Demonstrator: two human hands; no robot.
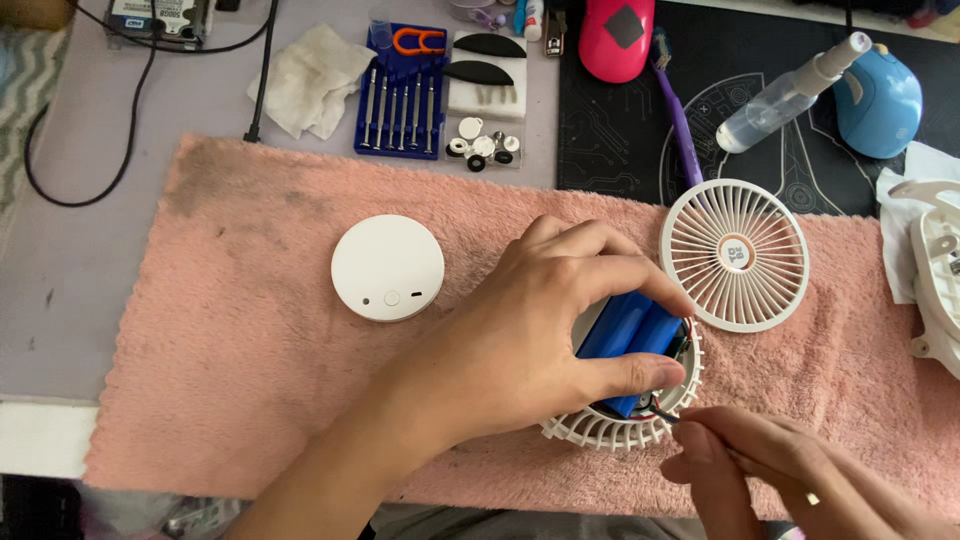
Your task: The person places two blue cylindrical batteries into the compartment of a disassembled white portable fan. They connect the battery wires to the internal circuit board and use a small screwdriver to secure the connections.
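My left hand (540, 320) grips a blue battery pack (630, 340) of two cylindrical cells, thumb at its near end and fingers over its far side. The pack sits in a round white ribbed fan housing (620, 425) lying on a pink towel (240, 330). My right hand (770, 475) is at the housing's near right edge, its fingers pinched on thin red and black wires (668, 412) that run from the pack. A white round fan grille (735, 255) lies just to the right of the pack. A white round cover with a small button (388, 268) lies to the left.
Behind the towel stand a blue case of small screwdrivers (402, 95), a crumpled tissue (312, 78), a tray of small round parts (483, 145), a pink mouse-like object (616, 38), a purple toothbrush (680, 120), a spray bottle (790, 92), a blue mouse (880, 100) and white fan parts (935, 270) at right.
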